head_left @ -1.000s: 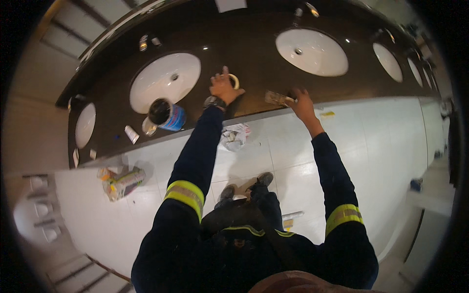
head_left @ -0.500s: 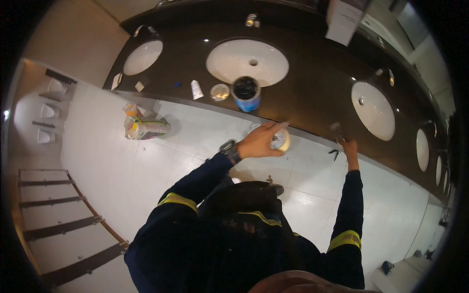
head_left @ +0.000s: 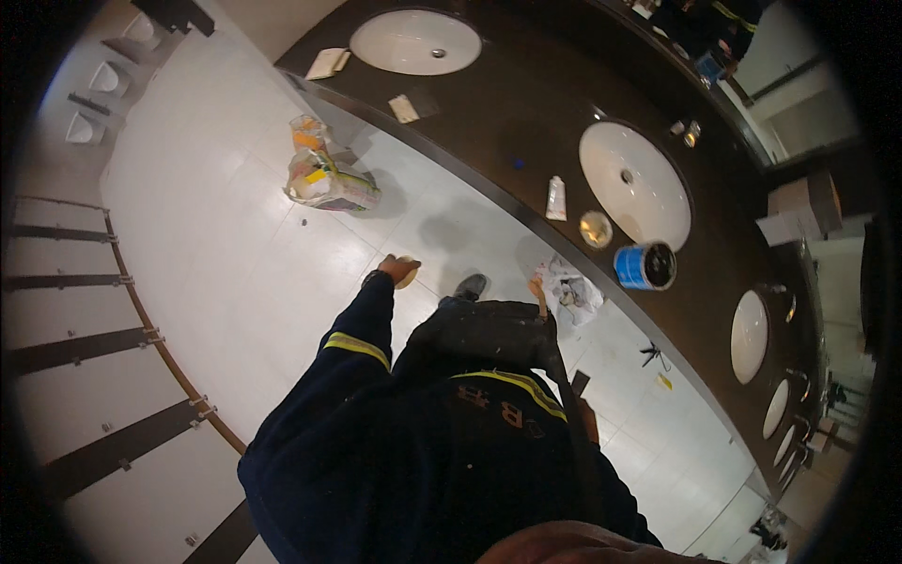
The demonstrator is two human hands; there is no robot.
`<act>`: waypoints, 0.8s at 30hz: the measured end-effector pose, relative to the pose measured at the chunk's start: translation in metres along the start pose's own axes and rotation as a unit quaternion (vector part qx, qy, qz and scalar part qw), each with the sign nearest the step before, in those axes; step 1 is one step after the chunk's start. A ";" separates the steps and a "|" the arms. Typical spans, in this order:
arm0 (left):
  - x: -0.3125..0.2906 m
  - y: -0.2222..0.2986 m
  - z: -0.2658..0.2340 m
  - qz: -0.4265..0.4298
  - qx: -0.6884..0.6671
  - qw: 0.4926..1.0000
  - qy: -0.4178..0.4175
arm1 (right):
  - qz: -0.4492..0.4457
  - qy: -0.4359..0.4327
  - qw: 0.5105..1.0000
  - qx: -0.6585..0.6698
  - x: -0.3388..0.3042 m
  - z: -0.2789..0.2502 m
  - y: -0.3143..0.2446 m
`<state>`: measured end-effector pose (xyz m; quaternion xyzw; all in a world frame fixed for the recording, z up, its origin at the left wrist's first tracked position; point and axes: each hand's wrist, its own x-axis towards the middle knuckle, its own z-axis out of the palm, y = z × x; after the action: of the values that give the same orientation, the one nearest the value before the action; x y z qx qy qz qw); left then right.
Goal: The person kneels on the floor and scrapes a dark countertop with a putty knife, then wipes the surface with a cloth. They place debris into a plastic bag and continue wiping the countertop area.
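Observation:
My left hand (head_left: 393,267) is closed around a roll of cream tape (head_left: 409,274), held out over the pale floor. Low at my right side, my right hand (head_left: 589,421) is partly hidden by my body and sleeve. A flat, dark-bladed scraper (head_left: 580,382) sticks up from it. On the dark counter to the right stand a blue can (head_left: 645,267) with dark smears inside, a round lid (head_left: 596,229) and a white tube (head_left: 556,198). A light wooden handle (head_left: 538,289) stands up at the edge of my dark waist pouch (head_left: 479,331).
White basins (head_left: 637,179) line the counter (head_left: 489,155). A small blue cap (head_left: 518,164) and flat pale pieces (head_left: 404,109) lie on it. An open bag (head_left: 331,181), crumpled plastic (head_left: 571,293) and a small black tripod-like object (head_left: 652,354) sit on the floor. Partition panels (head_left: 75,334) run along the left.
My view has turned left. My left hand has drawn the tape roll away from the counter edge, out over the floor. My right hand has come back from the counter to my side.

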<state>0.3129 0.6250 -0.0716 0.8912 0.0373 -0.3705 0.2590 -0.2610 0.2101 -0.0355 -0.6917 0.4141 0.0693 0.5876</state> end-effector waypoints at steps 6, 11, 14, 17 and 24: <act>-0.016 -0.094 -0.068 -0.014 -0.063 0.998 -0.012 | -0.043 -0.108 0.992 -0.049 0.057 0.066 -0.040; -0.019 -0.259 -0.111 0.121 0.031 0.991 -0.044 | 0.086 -0.051 0.995 0.023 0.164 0.217 -0.124; -0.047 -0.246 -0.104 -0.034 0.020 0.999 -0.035 | 0.105 -0.009 0.992 0.073 0.164 0.239 -0.145; -0.059 -0.387 -0.202 -0.018 -0.008 0.999 0.029 | 0.120 -0.126 0.973 0.150 0.144 0.373 -0.203; -0.002 -0.285 -0.305 -0.088 -0.402 0.909 0.069 | -0.003 -0.214 0.976 0.047 0.161 0.510 -0.320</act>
<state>0.4330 1.0202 -0.0133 0.7281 0.2792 -0.2832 0.5583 0.2516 0.5639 -0.0403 -0.6334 0.2799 0.1943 0.6948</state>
